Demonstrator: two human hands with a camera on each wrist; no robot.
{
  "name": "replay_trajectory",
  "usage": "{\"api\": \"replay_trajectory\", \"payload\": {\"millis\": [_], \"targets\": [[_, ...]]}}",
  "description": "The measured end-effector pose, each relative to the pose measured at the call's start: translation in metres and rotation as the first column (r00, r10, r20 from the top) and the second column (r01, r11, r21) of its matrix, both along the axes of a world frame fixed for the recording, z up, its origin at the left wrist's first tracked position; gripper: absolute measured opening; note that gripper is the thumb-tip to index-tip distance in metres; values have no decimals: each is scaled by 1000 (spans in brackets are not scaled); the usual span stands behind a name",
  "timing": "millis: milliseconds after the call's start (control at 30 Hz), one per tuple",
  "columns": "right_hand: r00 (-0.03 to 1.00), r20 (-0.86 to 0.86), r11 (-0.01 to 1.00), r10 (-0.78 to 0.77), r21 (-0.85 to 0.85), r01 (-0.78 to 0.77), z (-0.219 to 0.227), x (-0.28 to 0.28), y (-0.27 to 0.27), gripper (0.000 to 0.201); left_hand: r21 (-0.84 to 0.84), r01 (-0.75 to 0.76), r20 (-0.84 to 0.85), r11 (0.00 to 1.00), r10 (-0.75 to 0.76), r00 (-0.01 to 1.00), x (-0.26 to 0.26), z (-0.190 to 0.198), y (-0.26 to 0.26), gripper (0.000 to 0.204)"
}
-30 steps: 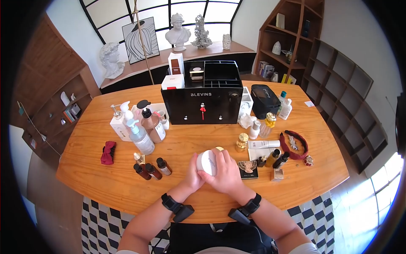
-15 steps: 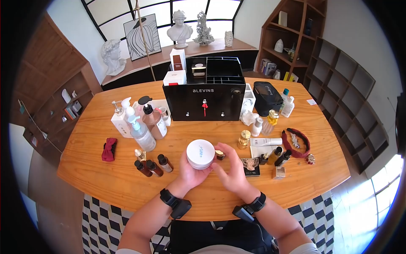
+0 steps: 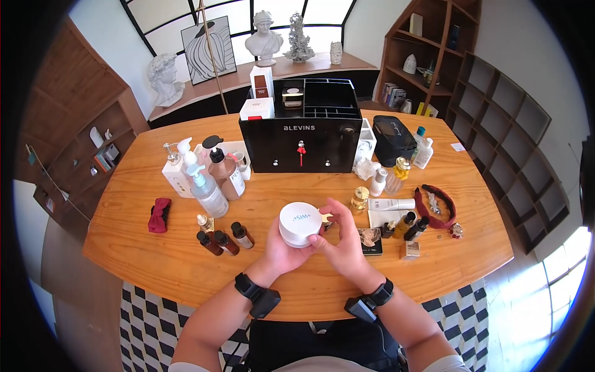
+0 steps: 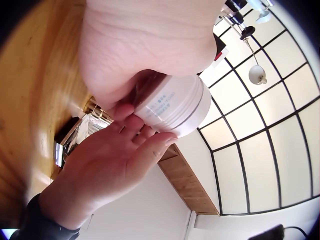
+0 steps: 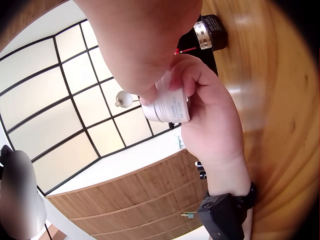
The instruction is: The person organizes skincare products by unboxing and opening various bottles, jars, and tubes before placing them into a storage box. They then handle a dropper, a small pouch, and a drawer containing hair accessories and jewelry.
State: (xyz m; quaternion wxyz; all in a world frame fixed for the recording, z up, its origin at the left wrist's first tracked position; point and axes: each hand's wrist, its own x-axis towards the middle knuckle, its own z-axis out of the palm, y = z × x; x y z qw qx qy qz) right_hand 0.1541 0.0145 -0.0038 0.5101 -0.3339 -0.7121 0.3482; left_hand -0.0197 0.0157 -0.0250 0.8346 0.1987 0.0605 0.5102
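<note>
A round white cream jar [image 3: 300,221] with blue lettering on its lid is held above the near middle of the table. My left hand [image 3: 280,250] grips it from the left and underneath, the palm around its side. On the other side, my right hand [image 3: 344,244] has its thumb against the jar and its bent fingers near the far right of the rim. In the left wrist view, the right thumb [image 4: 159,145] meets the edge of the lid, and the jar's side [image 4: 162,107] carries small blue print. The right wrist view shows both hands around the jar [image 5: 170,102].
Small brown bottles [image 3: 226,242] and pump bottles [image 3: 209,197] stand to the left, by a dark red bow [image 3: 159,215]. Behind is a black organizer box [image 3: 300,146]. To the right lie a white tube [image 3: 392,204], a palette [image 3: 371,243] and a red headband [image 3: 451,217].
The right hand has gone from wrapped over the jar, to opened away beside it, to thumb against its side. The jar has turned lid-up and shifted slightly right; its lettering has rotated.
</note>
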Motion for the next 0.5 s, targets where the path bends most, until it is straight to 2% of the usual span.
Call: {"api": "replay_trajectory", "payload": {"millis": [33, 133, 200, 300, 400, 433, 500], "targets": [[1000, 6, 1000, 17, 19, -17, -1, 0, 2, 82, -11, -12, 11, 1000, 13, 1000, -1, -1, 0, 57], [984, 176, 978, 26, 199, -61, 2, 4, 1, 71, -46, -57, -3, 997, 57, 998, 0, -2, 0, 57], [990, 142, 984, 11, 174, -36, 10, 2, -5, 64, -71, -103, -74, 992, 98, 992, 0, 1, -2, 58], [995, 99, 993, 3, 118, -15, 14, -2, -5, 55, -9, -75, -113, 997, 73, 991, -1, -9, 2, 59], [998, 64, 999, 10, 41, -13, 7, -1, -3, 48, -29, -167, -265, 986, 153, 952, 6, -3, 0, 59], [999, 52, 1000, 13, 14, -14, 4, -1, -2, 45, -63, -181, -268, 982, 158, 951, 9, 3, -2, 59], [937, -345, 982, 50, -154, -109, -1, -1, 2, 39, -131, -209, -275, 969, 167, 947, 14, 16, -5, 58]]}}
